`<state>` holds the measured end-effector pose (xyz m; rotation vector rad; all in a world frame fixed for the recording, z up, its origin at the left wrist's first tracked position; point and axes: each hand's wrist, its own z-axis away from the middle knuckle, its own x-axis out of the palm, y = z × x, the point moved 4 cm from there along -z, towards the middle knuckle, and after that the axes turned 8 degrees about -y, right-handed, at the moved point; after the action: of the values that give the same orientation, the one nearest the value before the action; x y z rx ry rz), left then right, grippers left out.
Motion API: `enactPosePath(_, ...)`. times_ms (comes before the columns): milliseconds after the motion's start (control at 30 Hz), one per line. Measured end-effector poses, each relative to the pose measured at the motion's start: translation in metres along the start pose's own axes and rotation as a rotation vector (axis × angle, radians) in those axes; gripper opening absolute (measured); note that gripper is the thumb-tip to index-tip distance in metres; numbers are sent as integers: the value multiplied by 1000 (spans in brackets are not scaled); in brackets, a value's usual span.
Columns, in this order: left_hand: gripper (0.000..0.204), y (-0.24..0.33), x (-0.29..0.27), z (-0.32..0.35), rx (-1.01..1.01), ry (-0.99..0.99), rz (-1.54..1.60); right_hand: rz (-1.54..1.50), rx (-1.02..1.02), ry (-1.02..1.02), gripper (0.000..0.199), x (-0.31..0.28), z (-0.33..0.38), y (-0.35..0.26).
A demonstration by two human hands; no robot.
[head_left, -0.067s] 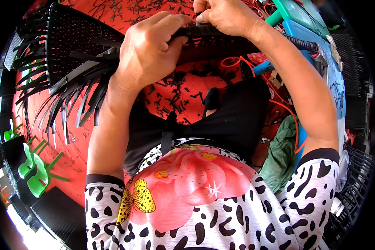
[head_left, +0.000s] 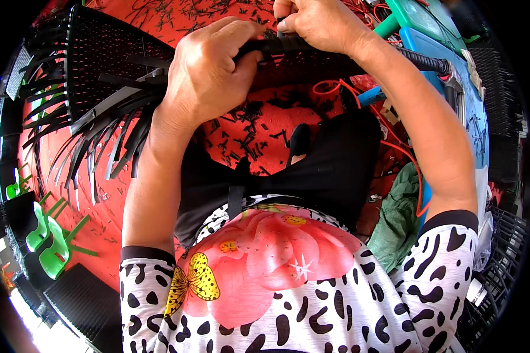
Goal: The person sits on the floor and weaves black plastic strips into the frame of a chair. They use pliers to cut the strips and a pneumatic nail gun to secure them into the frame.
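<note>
A black woven panel [head_left: 115,56] of flat plastic strips lies across the top, with long loose strips [head_left: 109,138] hanging from its left part. Its dark frame edge [head_left: 312,54] runs to the right over my knees. My left hand [head_left: 215,67] is closed round this edge, thumb below and fingers over it. Close by on the right, my right hand [head_left: 318,23] is pinched at the edge, on what looks like the end of a black strip [head_left: 281,30]. Its fingertips are partly cut off by the picture's top.
Short black offcuts [head_left: 247,132] litter the red floor. Small green chairs [head_left: 54,247] stand at the left. On the right are a blue stool-like piece [head_left: 424,50], a red hose [head_left: 403,147], a green sack [head_left: 394,217] and dark woven pieces [head_left: 503,253].
My left hand has shifted very slightly to the left along the edge. My right hand stays at nearly the same place.
</note>
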<state>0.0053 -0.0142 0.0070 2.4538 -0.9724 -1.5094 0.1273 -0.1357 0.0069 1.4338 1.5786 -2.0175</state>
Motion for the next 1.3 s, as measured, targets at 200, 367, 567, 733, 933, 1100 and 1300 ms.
enactPosePath(200,20,-2,0,-2,-41,-91,68,8,-100,153,9,1,6,1)
enactPosePath(367,16,-5,0,-7,-120,-111,220,27,-124,203,9,3,5,1)
enactPosePath(567,12,-4,0,-11,-216,-150,198,64,-185,288,10,2,8,-1)
enactPosePath(733,22,-8,6,-18,-376,-390,165,-29,-157,257,11,0,12,-4)
enactPosePath(933,25,-30,9,-21,-574,-605,388,-27,-181,273,10,1,13,-6)
enactPosePath(1100,21,-25,6,-26,-676,-592,388,-18,-237,332,10,3,11,-5)
enactPosePath(1300,24,-20,-2,-29,-607,-444,351,-22,-227,321,10,-1,6,-5)
